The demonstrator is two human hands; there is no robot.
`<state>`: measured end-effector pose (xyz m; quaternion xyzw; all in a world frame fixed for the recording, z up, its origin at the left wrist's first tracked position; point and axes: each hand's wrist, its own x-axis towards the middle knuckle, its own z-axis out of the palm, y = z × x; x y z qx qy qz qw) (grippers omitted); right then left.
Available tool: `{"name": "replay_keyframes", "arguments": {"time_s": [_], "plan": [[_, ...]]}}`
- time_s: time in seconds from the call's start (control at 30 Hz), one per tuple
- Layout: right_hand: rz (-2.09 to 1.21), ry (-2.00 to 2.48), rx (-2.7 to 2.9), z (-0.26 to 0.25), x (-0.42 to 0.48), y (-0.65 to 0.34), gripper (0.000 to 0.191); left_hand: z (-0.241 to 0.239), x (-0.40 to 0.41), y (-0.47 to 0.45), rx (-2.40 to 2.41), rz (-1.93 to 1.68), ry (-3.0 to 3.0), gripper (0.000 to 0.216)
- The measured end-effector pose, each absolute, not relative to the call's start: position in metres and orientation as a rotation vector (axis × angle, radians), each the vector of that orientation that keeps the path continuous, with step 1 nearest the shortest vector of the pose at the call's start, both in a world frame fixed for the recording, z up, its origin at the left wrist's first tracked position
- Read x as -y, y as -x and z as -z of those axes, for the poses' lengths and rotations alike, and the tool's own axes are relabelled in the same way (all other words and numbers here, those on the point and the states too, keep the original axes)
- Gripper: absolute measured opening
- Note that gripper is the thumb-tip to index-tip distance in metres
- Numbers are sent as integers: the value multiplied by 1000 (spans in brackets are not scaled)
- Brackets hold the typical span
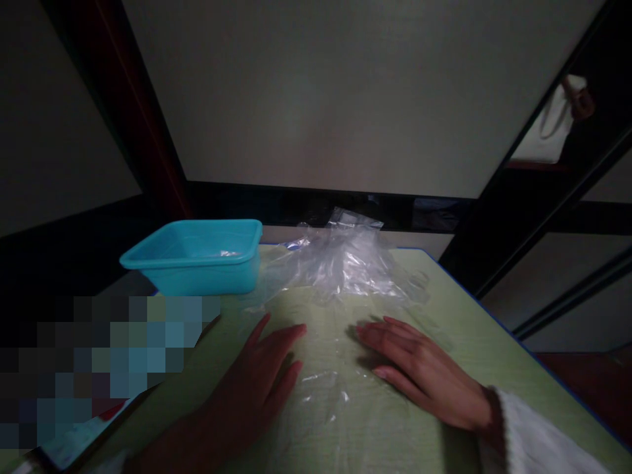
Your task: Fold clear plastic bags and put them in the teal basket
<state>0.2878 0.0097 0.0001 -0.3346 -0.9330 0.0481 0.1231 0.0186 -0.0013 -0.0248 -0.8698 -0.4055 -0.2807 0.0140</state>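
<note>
My left hand lies flat on a clear plastic sheet spread over the green table top, fingers stretched out and pointing forward. My right hand rests flat on the same sheet a little to the right, fingers extended toward the left. Neither hand holds anything. Beyond the fingertips sits a crumpled heap of clear plastic bags.
A turquoise plastic tub stands at the table's far left corner. The table's blue-trimmed right edge runs diagonally beside dark frame bars. A pale wall panel rises behind the table. The lower left of the view is blurred out.
</note>
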Motion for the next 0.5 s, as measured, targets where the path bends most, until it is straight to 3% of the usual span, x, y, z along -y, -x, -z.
{"name": "replay_keyframes", "arguments": {"time_s": [0.2,0.5], "plan": [[-111,857,2764,-5,-2,-286,38,17,13,-16,887,892,2877,39],[-369,922,2877,0,4,-279,77,-7,23,-27,854,309,3101,54]]}}
